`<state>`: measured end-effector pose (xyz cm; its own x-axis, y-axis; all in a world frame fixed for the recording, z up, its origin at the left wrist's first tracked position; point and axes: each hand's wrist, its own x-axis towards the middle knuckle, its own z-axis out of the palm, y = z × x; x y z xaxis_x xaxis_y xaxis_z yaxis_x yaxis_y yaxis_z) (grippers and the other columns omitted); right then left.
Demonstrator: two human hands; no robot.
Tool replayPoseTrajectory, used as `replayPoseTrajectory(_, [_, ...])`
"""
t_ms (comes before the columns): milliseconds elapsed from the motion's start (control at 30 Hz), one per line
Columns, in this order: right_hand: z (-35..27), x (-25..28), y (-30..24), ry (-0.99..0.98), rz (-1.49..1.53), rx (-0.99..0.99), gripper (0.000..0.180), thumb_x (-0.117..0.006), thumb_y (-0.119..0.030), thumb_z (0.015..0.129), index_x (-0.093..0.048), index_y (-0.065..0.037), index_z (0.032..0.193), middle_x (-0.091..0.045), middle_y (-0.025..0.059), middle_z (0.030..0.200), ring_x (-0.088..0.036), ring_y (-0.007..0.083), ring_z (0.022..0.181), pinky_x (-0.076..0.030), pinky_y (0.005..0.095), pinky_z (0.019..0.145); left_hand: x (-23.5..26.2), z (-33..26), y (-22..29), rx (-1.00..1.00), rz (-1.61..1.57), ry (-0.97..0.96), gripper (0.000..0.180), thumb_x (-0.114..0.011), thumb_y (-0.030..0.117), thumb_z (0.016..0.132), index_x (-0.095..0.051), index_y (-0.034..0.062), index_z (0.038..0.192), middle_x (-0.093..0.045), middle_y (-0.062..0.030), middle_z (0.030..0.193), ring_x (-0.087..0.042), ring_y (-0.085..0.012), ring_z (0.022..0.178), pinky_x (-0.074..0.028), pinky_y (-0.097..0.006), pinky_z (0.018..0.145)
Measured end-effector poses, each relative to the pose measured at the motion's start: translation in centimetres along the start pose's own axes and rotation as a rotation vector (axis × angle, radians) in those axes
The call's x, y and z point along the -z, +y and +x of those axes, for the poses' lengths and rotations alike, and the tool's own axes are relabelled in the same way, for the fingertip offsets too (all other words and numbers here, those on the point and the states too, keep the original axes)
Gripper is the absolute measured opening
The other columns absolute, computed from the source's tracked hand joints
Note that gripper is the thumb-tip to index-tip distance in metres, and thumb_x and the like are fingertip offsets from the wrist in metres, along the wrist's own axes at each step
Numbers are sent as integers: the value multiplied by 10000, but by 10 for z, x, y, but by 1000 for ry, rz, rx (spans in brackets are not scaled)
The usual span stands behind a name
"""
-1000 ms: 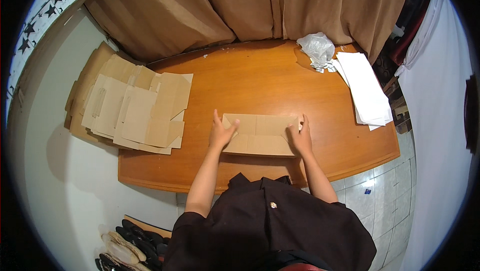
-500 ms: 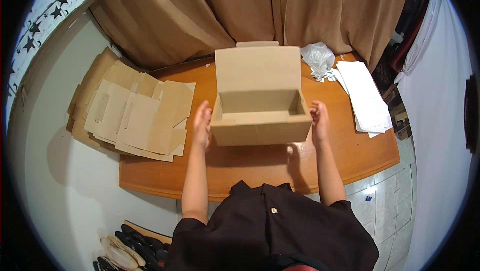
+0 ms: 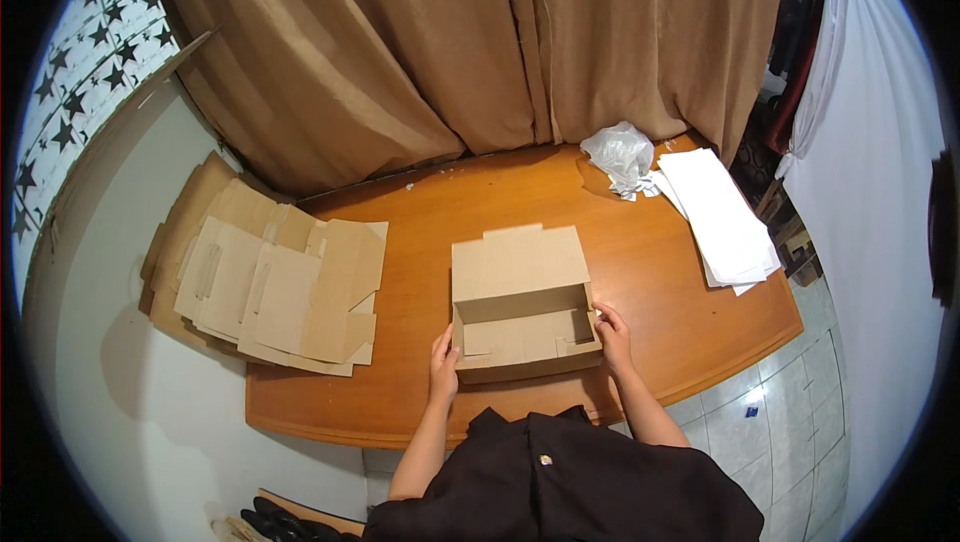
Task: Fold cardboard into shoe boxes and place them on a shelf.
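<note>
At the far left we see a star-patterned wall panel [image 3: 75, 92], white with dark stars, running along the rim. Next comes a loose stack of flat cardboard blanks [image 3: 270, 287], tan and unfolded, hanging half over the left edge of the desk [image 3: 420, 232], their flaps and slots overlapping one another. Behind everything hangs a brown curtain [image 3: 470, 42] in heavy folds.

At the middle of the desk, near its front edge, sits our cardboard box [image 3: 522, 302]. It is plain tan, rectangular and upright, with no markings we can make out. Its lid flap stands open and leans away from us, with a small tab at its far edge, and the inside lies bare, showing folded inner flaps along the near wall.

Our left hand [image 3: 443, 360] lies flat against the box's left end wall, fingers pressed together and pointing away from us, the forearm coming up from the lower edge. Our right hand [image 3: 612, 334] meets the right end wall at its near corner, fingers together and slightly curled onto the rim. Both hands touch the box, one on either side.

Further right, at the back of the desk, lies a crumpled clear plastic bag [image 3: 620, 154], and just beside it a stack of white sheets [image 3: 722, 220] reaching toward the right edge.
</note>
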<state>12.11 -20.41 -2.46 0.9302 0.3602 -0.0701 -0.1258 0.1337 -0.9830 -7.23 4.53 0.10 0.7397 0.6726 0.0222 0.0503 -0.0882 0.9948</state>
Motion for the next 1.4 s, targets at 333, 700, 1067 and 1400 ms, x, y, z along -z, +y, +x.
replayPoseTrajectory(333, [-41,-11,-12,20,-693,357,525,-555,-67,772,-454,-55,1288,-480,158,1129,-472,304,1078,-392,348,922,3,-24,-8,-328,489,-90,646,-652,241,793,-379,19,1335,-373,-192,1322,-398,-320,1210,-341,-370,995])
replayPoseTrajectory(700, [-42,-30,-26,58,-939,307,633,-453,42,706,-405,-75,1327,-499,180,1207,-528,356,1035,-441,387,872,-11,-28,-10,-151,301,45,612,-530,55,718,-413,41,1319,-354,-184,1348,-371,-319,1239,-293,-350,1024])
replayPoseTrajectory(1067, [-40,-36,-27,223,-874,337,599,-448,72,656,-523,-79,1231,-561,137,1193,-539,285,1090,-430,354,916,-8,-19,-12,-290,431,-82,546,-505,73,754,-449,44,1297,-285,-261,1383,-303,-404,1268,-275,-418,1036])
replayPoseTrajectory(1400, [16,28,-40,181,-939,307,515,-490,-45,713,-528,-94,1224,-560,114,1204,-521,257,1113,-362,398,933,-77,14,-6,-236,385,-91,544,-519,109,778,-432,49,1312,-245,-262,1415,-276,-410,1289,-251,-433,1046])
